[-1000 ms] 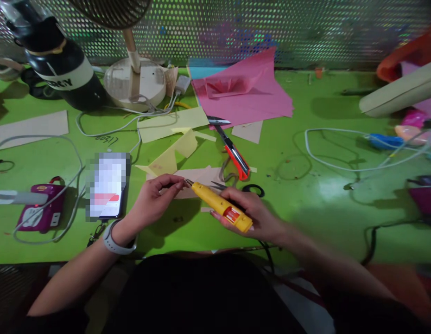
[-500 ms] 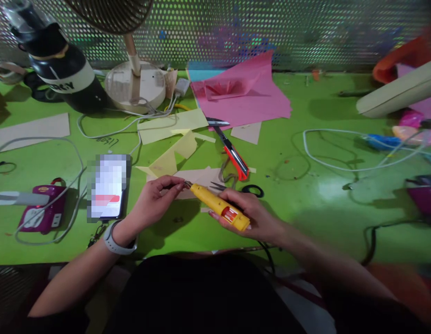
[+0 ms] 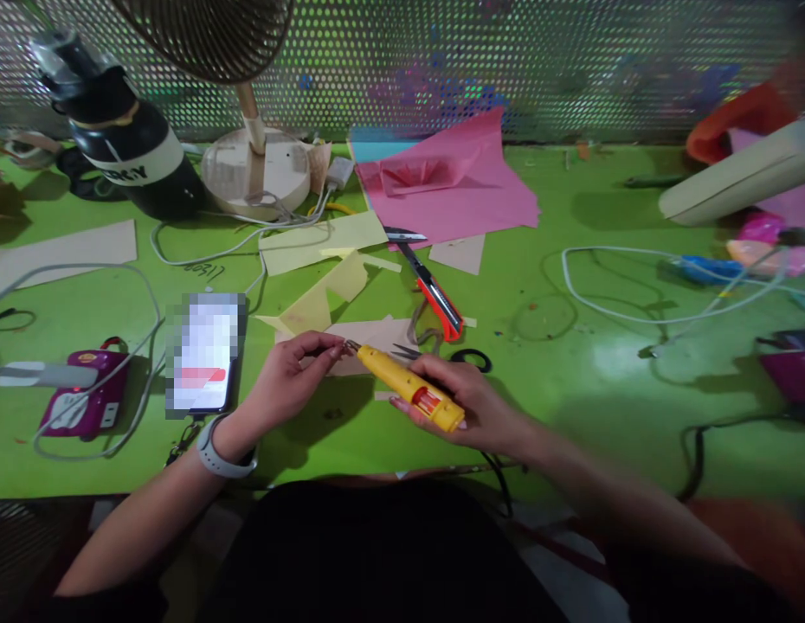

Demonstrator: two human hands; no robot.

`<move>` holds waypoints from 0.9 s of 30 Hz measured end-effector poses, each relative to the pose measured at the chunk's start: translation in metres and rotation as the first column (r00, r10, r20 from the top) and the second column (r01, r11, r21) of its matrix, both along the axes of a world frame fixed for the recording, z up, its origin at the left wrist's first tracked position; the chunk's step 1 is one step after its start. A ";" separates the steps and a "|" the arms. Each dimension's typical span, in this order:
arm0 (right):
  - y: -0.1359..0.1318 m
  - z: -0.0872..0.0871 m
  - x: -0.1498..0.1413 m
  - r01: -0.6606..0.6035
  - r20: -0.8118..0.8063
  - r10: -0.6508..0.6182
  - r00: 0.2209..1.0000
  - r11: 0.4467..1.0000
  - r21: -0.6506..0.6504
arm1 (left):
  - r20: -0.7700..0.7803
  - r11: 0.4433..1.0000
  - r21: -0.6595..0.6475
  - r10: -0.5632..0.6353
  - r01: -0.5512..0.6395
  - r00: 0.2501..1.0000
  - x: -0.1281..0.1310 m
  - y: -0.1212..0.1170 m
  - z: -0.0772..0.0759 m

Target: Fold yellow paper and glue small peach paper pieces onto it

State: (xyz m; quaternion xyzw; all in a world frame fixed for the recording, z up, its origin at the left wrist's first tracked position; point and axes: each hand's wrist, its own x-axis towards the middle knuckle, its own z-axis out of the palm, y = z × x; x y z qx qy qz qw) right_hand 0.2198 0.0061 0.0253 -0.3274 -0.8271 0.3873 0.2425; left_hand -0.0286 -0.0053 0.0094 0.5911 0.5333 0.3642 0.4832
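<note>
My right hand (image 3: 464, 394) is wrapped round a yellow glue gun (image 3: 402, 381) with a red label on its side. Its metal tip points left and meets the fingertips of my left hand (image 3: 302, 368). Those fingers are pinched together at the tip; anything between them is too small to make out. Under and beyond the hands lie beige paper pieces (image 3: 376, 333). Scissors (image 3: 471, 356) with black handles rest partly behind my right hand. Just past them is an orange box cutter (image 3: 441, 303).
Left of my hands lies a phone (image 3: 208, 355), with a purple power adapter (image 3: 84, 394) and white cables beyond it. A black bottle (image 3: 139, 147) and a fan (image 3: 256, 169) stand at the back left. Pink paper (image 3: 467, 190) and yellow strips (image 3: 325, 242) lie ahead; a paper roll (image 3: 733, 177) is at right.
The whole view has shifted slightly, with things sitting a little lower in the picture. My hands keep nearly the same pose, and the glue gun has turned a little in my right hand.
</note>
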 end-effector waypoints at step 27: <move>0.035 -0.008 0.011 -0.020 0.326 -0.266 0.907 0.747 0.664 | 0.191 0.991 -0.112 0.095 -0.075 0.977 0.003 0.000 0.010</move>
